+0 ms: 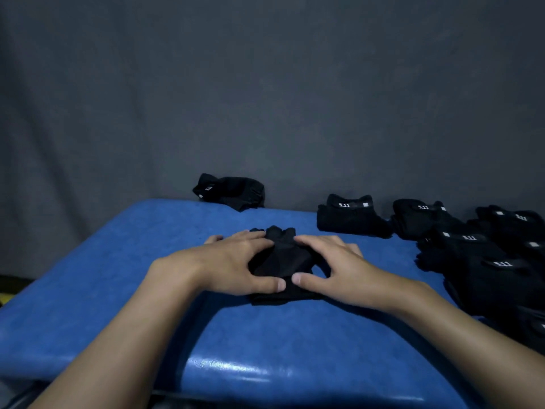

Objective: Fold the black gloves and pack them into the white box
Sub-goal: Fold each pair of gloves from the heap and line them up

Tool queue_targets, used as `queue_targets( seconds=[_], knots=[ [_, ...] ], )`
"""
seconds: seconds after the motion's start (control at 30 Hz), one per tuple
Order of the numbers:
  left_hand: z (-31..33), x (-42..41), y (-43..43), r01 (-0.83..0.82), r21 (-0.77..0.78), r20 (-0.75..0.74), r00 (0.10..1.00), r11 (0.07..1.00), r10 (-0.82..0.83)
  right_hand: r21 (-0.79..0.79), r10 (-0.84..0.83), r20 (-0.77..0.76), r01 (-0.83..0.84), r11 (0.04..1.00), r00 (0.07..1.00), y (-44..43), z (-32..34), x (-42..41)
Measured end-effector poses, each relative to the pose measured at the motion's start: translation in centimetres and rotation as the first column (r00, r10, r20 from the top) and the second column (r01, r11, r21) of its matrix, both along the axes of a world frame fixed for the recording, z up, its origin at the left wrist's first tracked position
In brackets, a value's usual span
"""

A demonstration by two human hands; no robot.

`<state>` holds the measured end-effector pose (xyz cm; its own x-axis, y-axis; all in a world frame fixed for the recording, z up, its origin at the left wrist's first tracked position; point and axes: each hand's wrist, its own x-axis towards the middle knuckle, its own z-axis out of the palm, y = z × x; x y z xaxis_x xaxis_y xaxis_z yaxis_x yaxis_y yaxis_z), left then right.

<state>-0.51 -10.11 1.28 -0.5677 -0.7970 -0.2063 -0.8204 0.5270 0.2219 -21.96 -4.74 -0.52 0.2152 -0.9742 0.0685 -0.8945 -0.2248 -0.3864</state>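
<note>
A black fingerless glove (pixel 281 261) lies flat in the middle of the blue table (pixel 118 276), its short fingers pointing away from me. My left hand (pixel 236 261) lies on its left side and my right hand (pixel 330 267) on its right side. Both hands press it down with spread fingers, and the two thumbs nearly meet on the glove's near edge. No white box is in view.
A folded black glove (pixel 230 191) sits at the table's far edge. Several more black gloves with white "5.11" labels (pixel 351 215) (pixel 483 255) are piled along the right side. A dark grey cloth backdrop hangs behind the table.
</note>
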Motion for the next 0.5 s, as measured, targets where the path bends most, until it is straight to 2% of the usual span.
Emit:
queue_targets(
  seconds=[0.1, 0.2, 0.27, 0.43, 0.5],
  knots=[
    [-0.14, 0.16, -0.22, -0.025, 0.031, 0.072, 0.997, 0.999, 0.023, 0.003, 0.031, -0.029, -0.031, 1.0, 0.999, -0.4, -0.17, -0.38],
    [-0.21, 0.2, -0.32, -0.014, 0.021, 0.111, 0.994, 1.0, 0.011, -0.063, 0.055, 0.135, -0.047, 0.997, 0.989, -0.22, 0.14, -0.51],
    [-0.12, 0.25, -0.38, -0.019, 0.032, 0.123, 0.992, 0.999, 0.015, -0.049, 0.086, 0.185, -0.079, 0.996, 0.979, -0.31, 0.11, -0.54],
    [-0.11, 0.46, -0.56, -0.033, 0.057, 0.135, 0.991, 0.998, 0.025, 0.134, 0.09, 0.068, -0.098, 0.986, 0.994, -0.89, -0.35, -0.94],
    [0.08, 0.6, -0.41, -0.036, 0.077, 0.139, 0.99, 0.996, 0.025, 0.145, 0.083, 0.058, -0.091, 0.985, 0.995, -0.91, -0.24, -0.86]
  ],
)
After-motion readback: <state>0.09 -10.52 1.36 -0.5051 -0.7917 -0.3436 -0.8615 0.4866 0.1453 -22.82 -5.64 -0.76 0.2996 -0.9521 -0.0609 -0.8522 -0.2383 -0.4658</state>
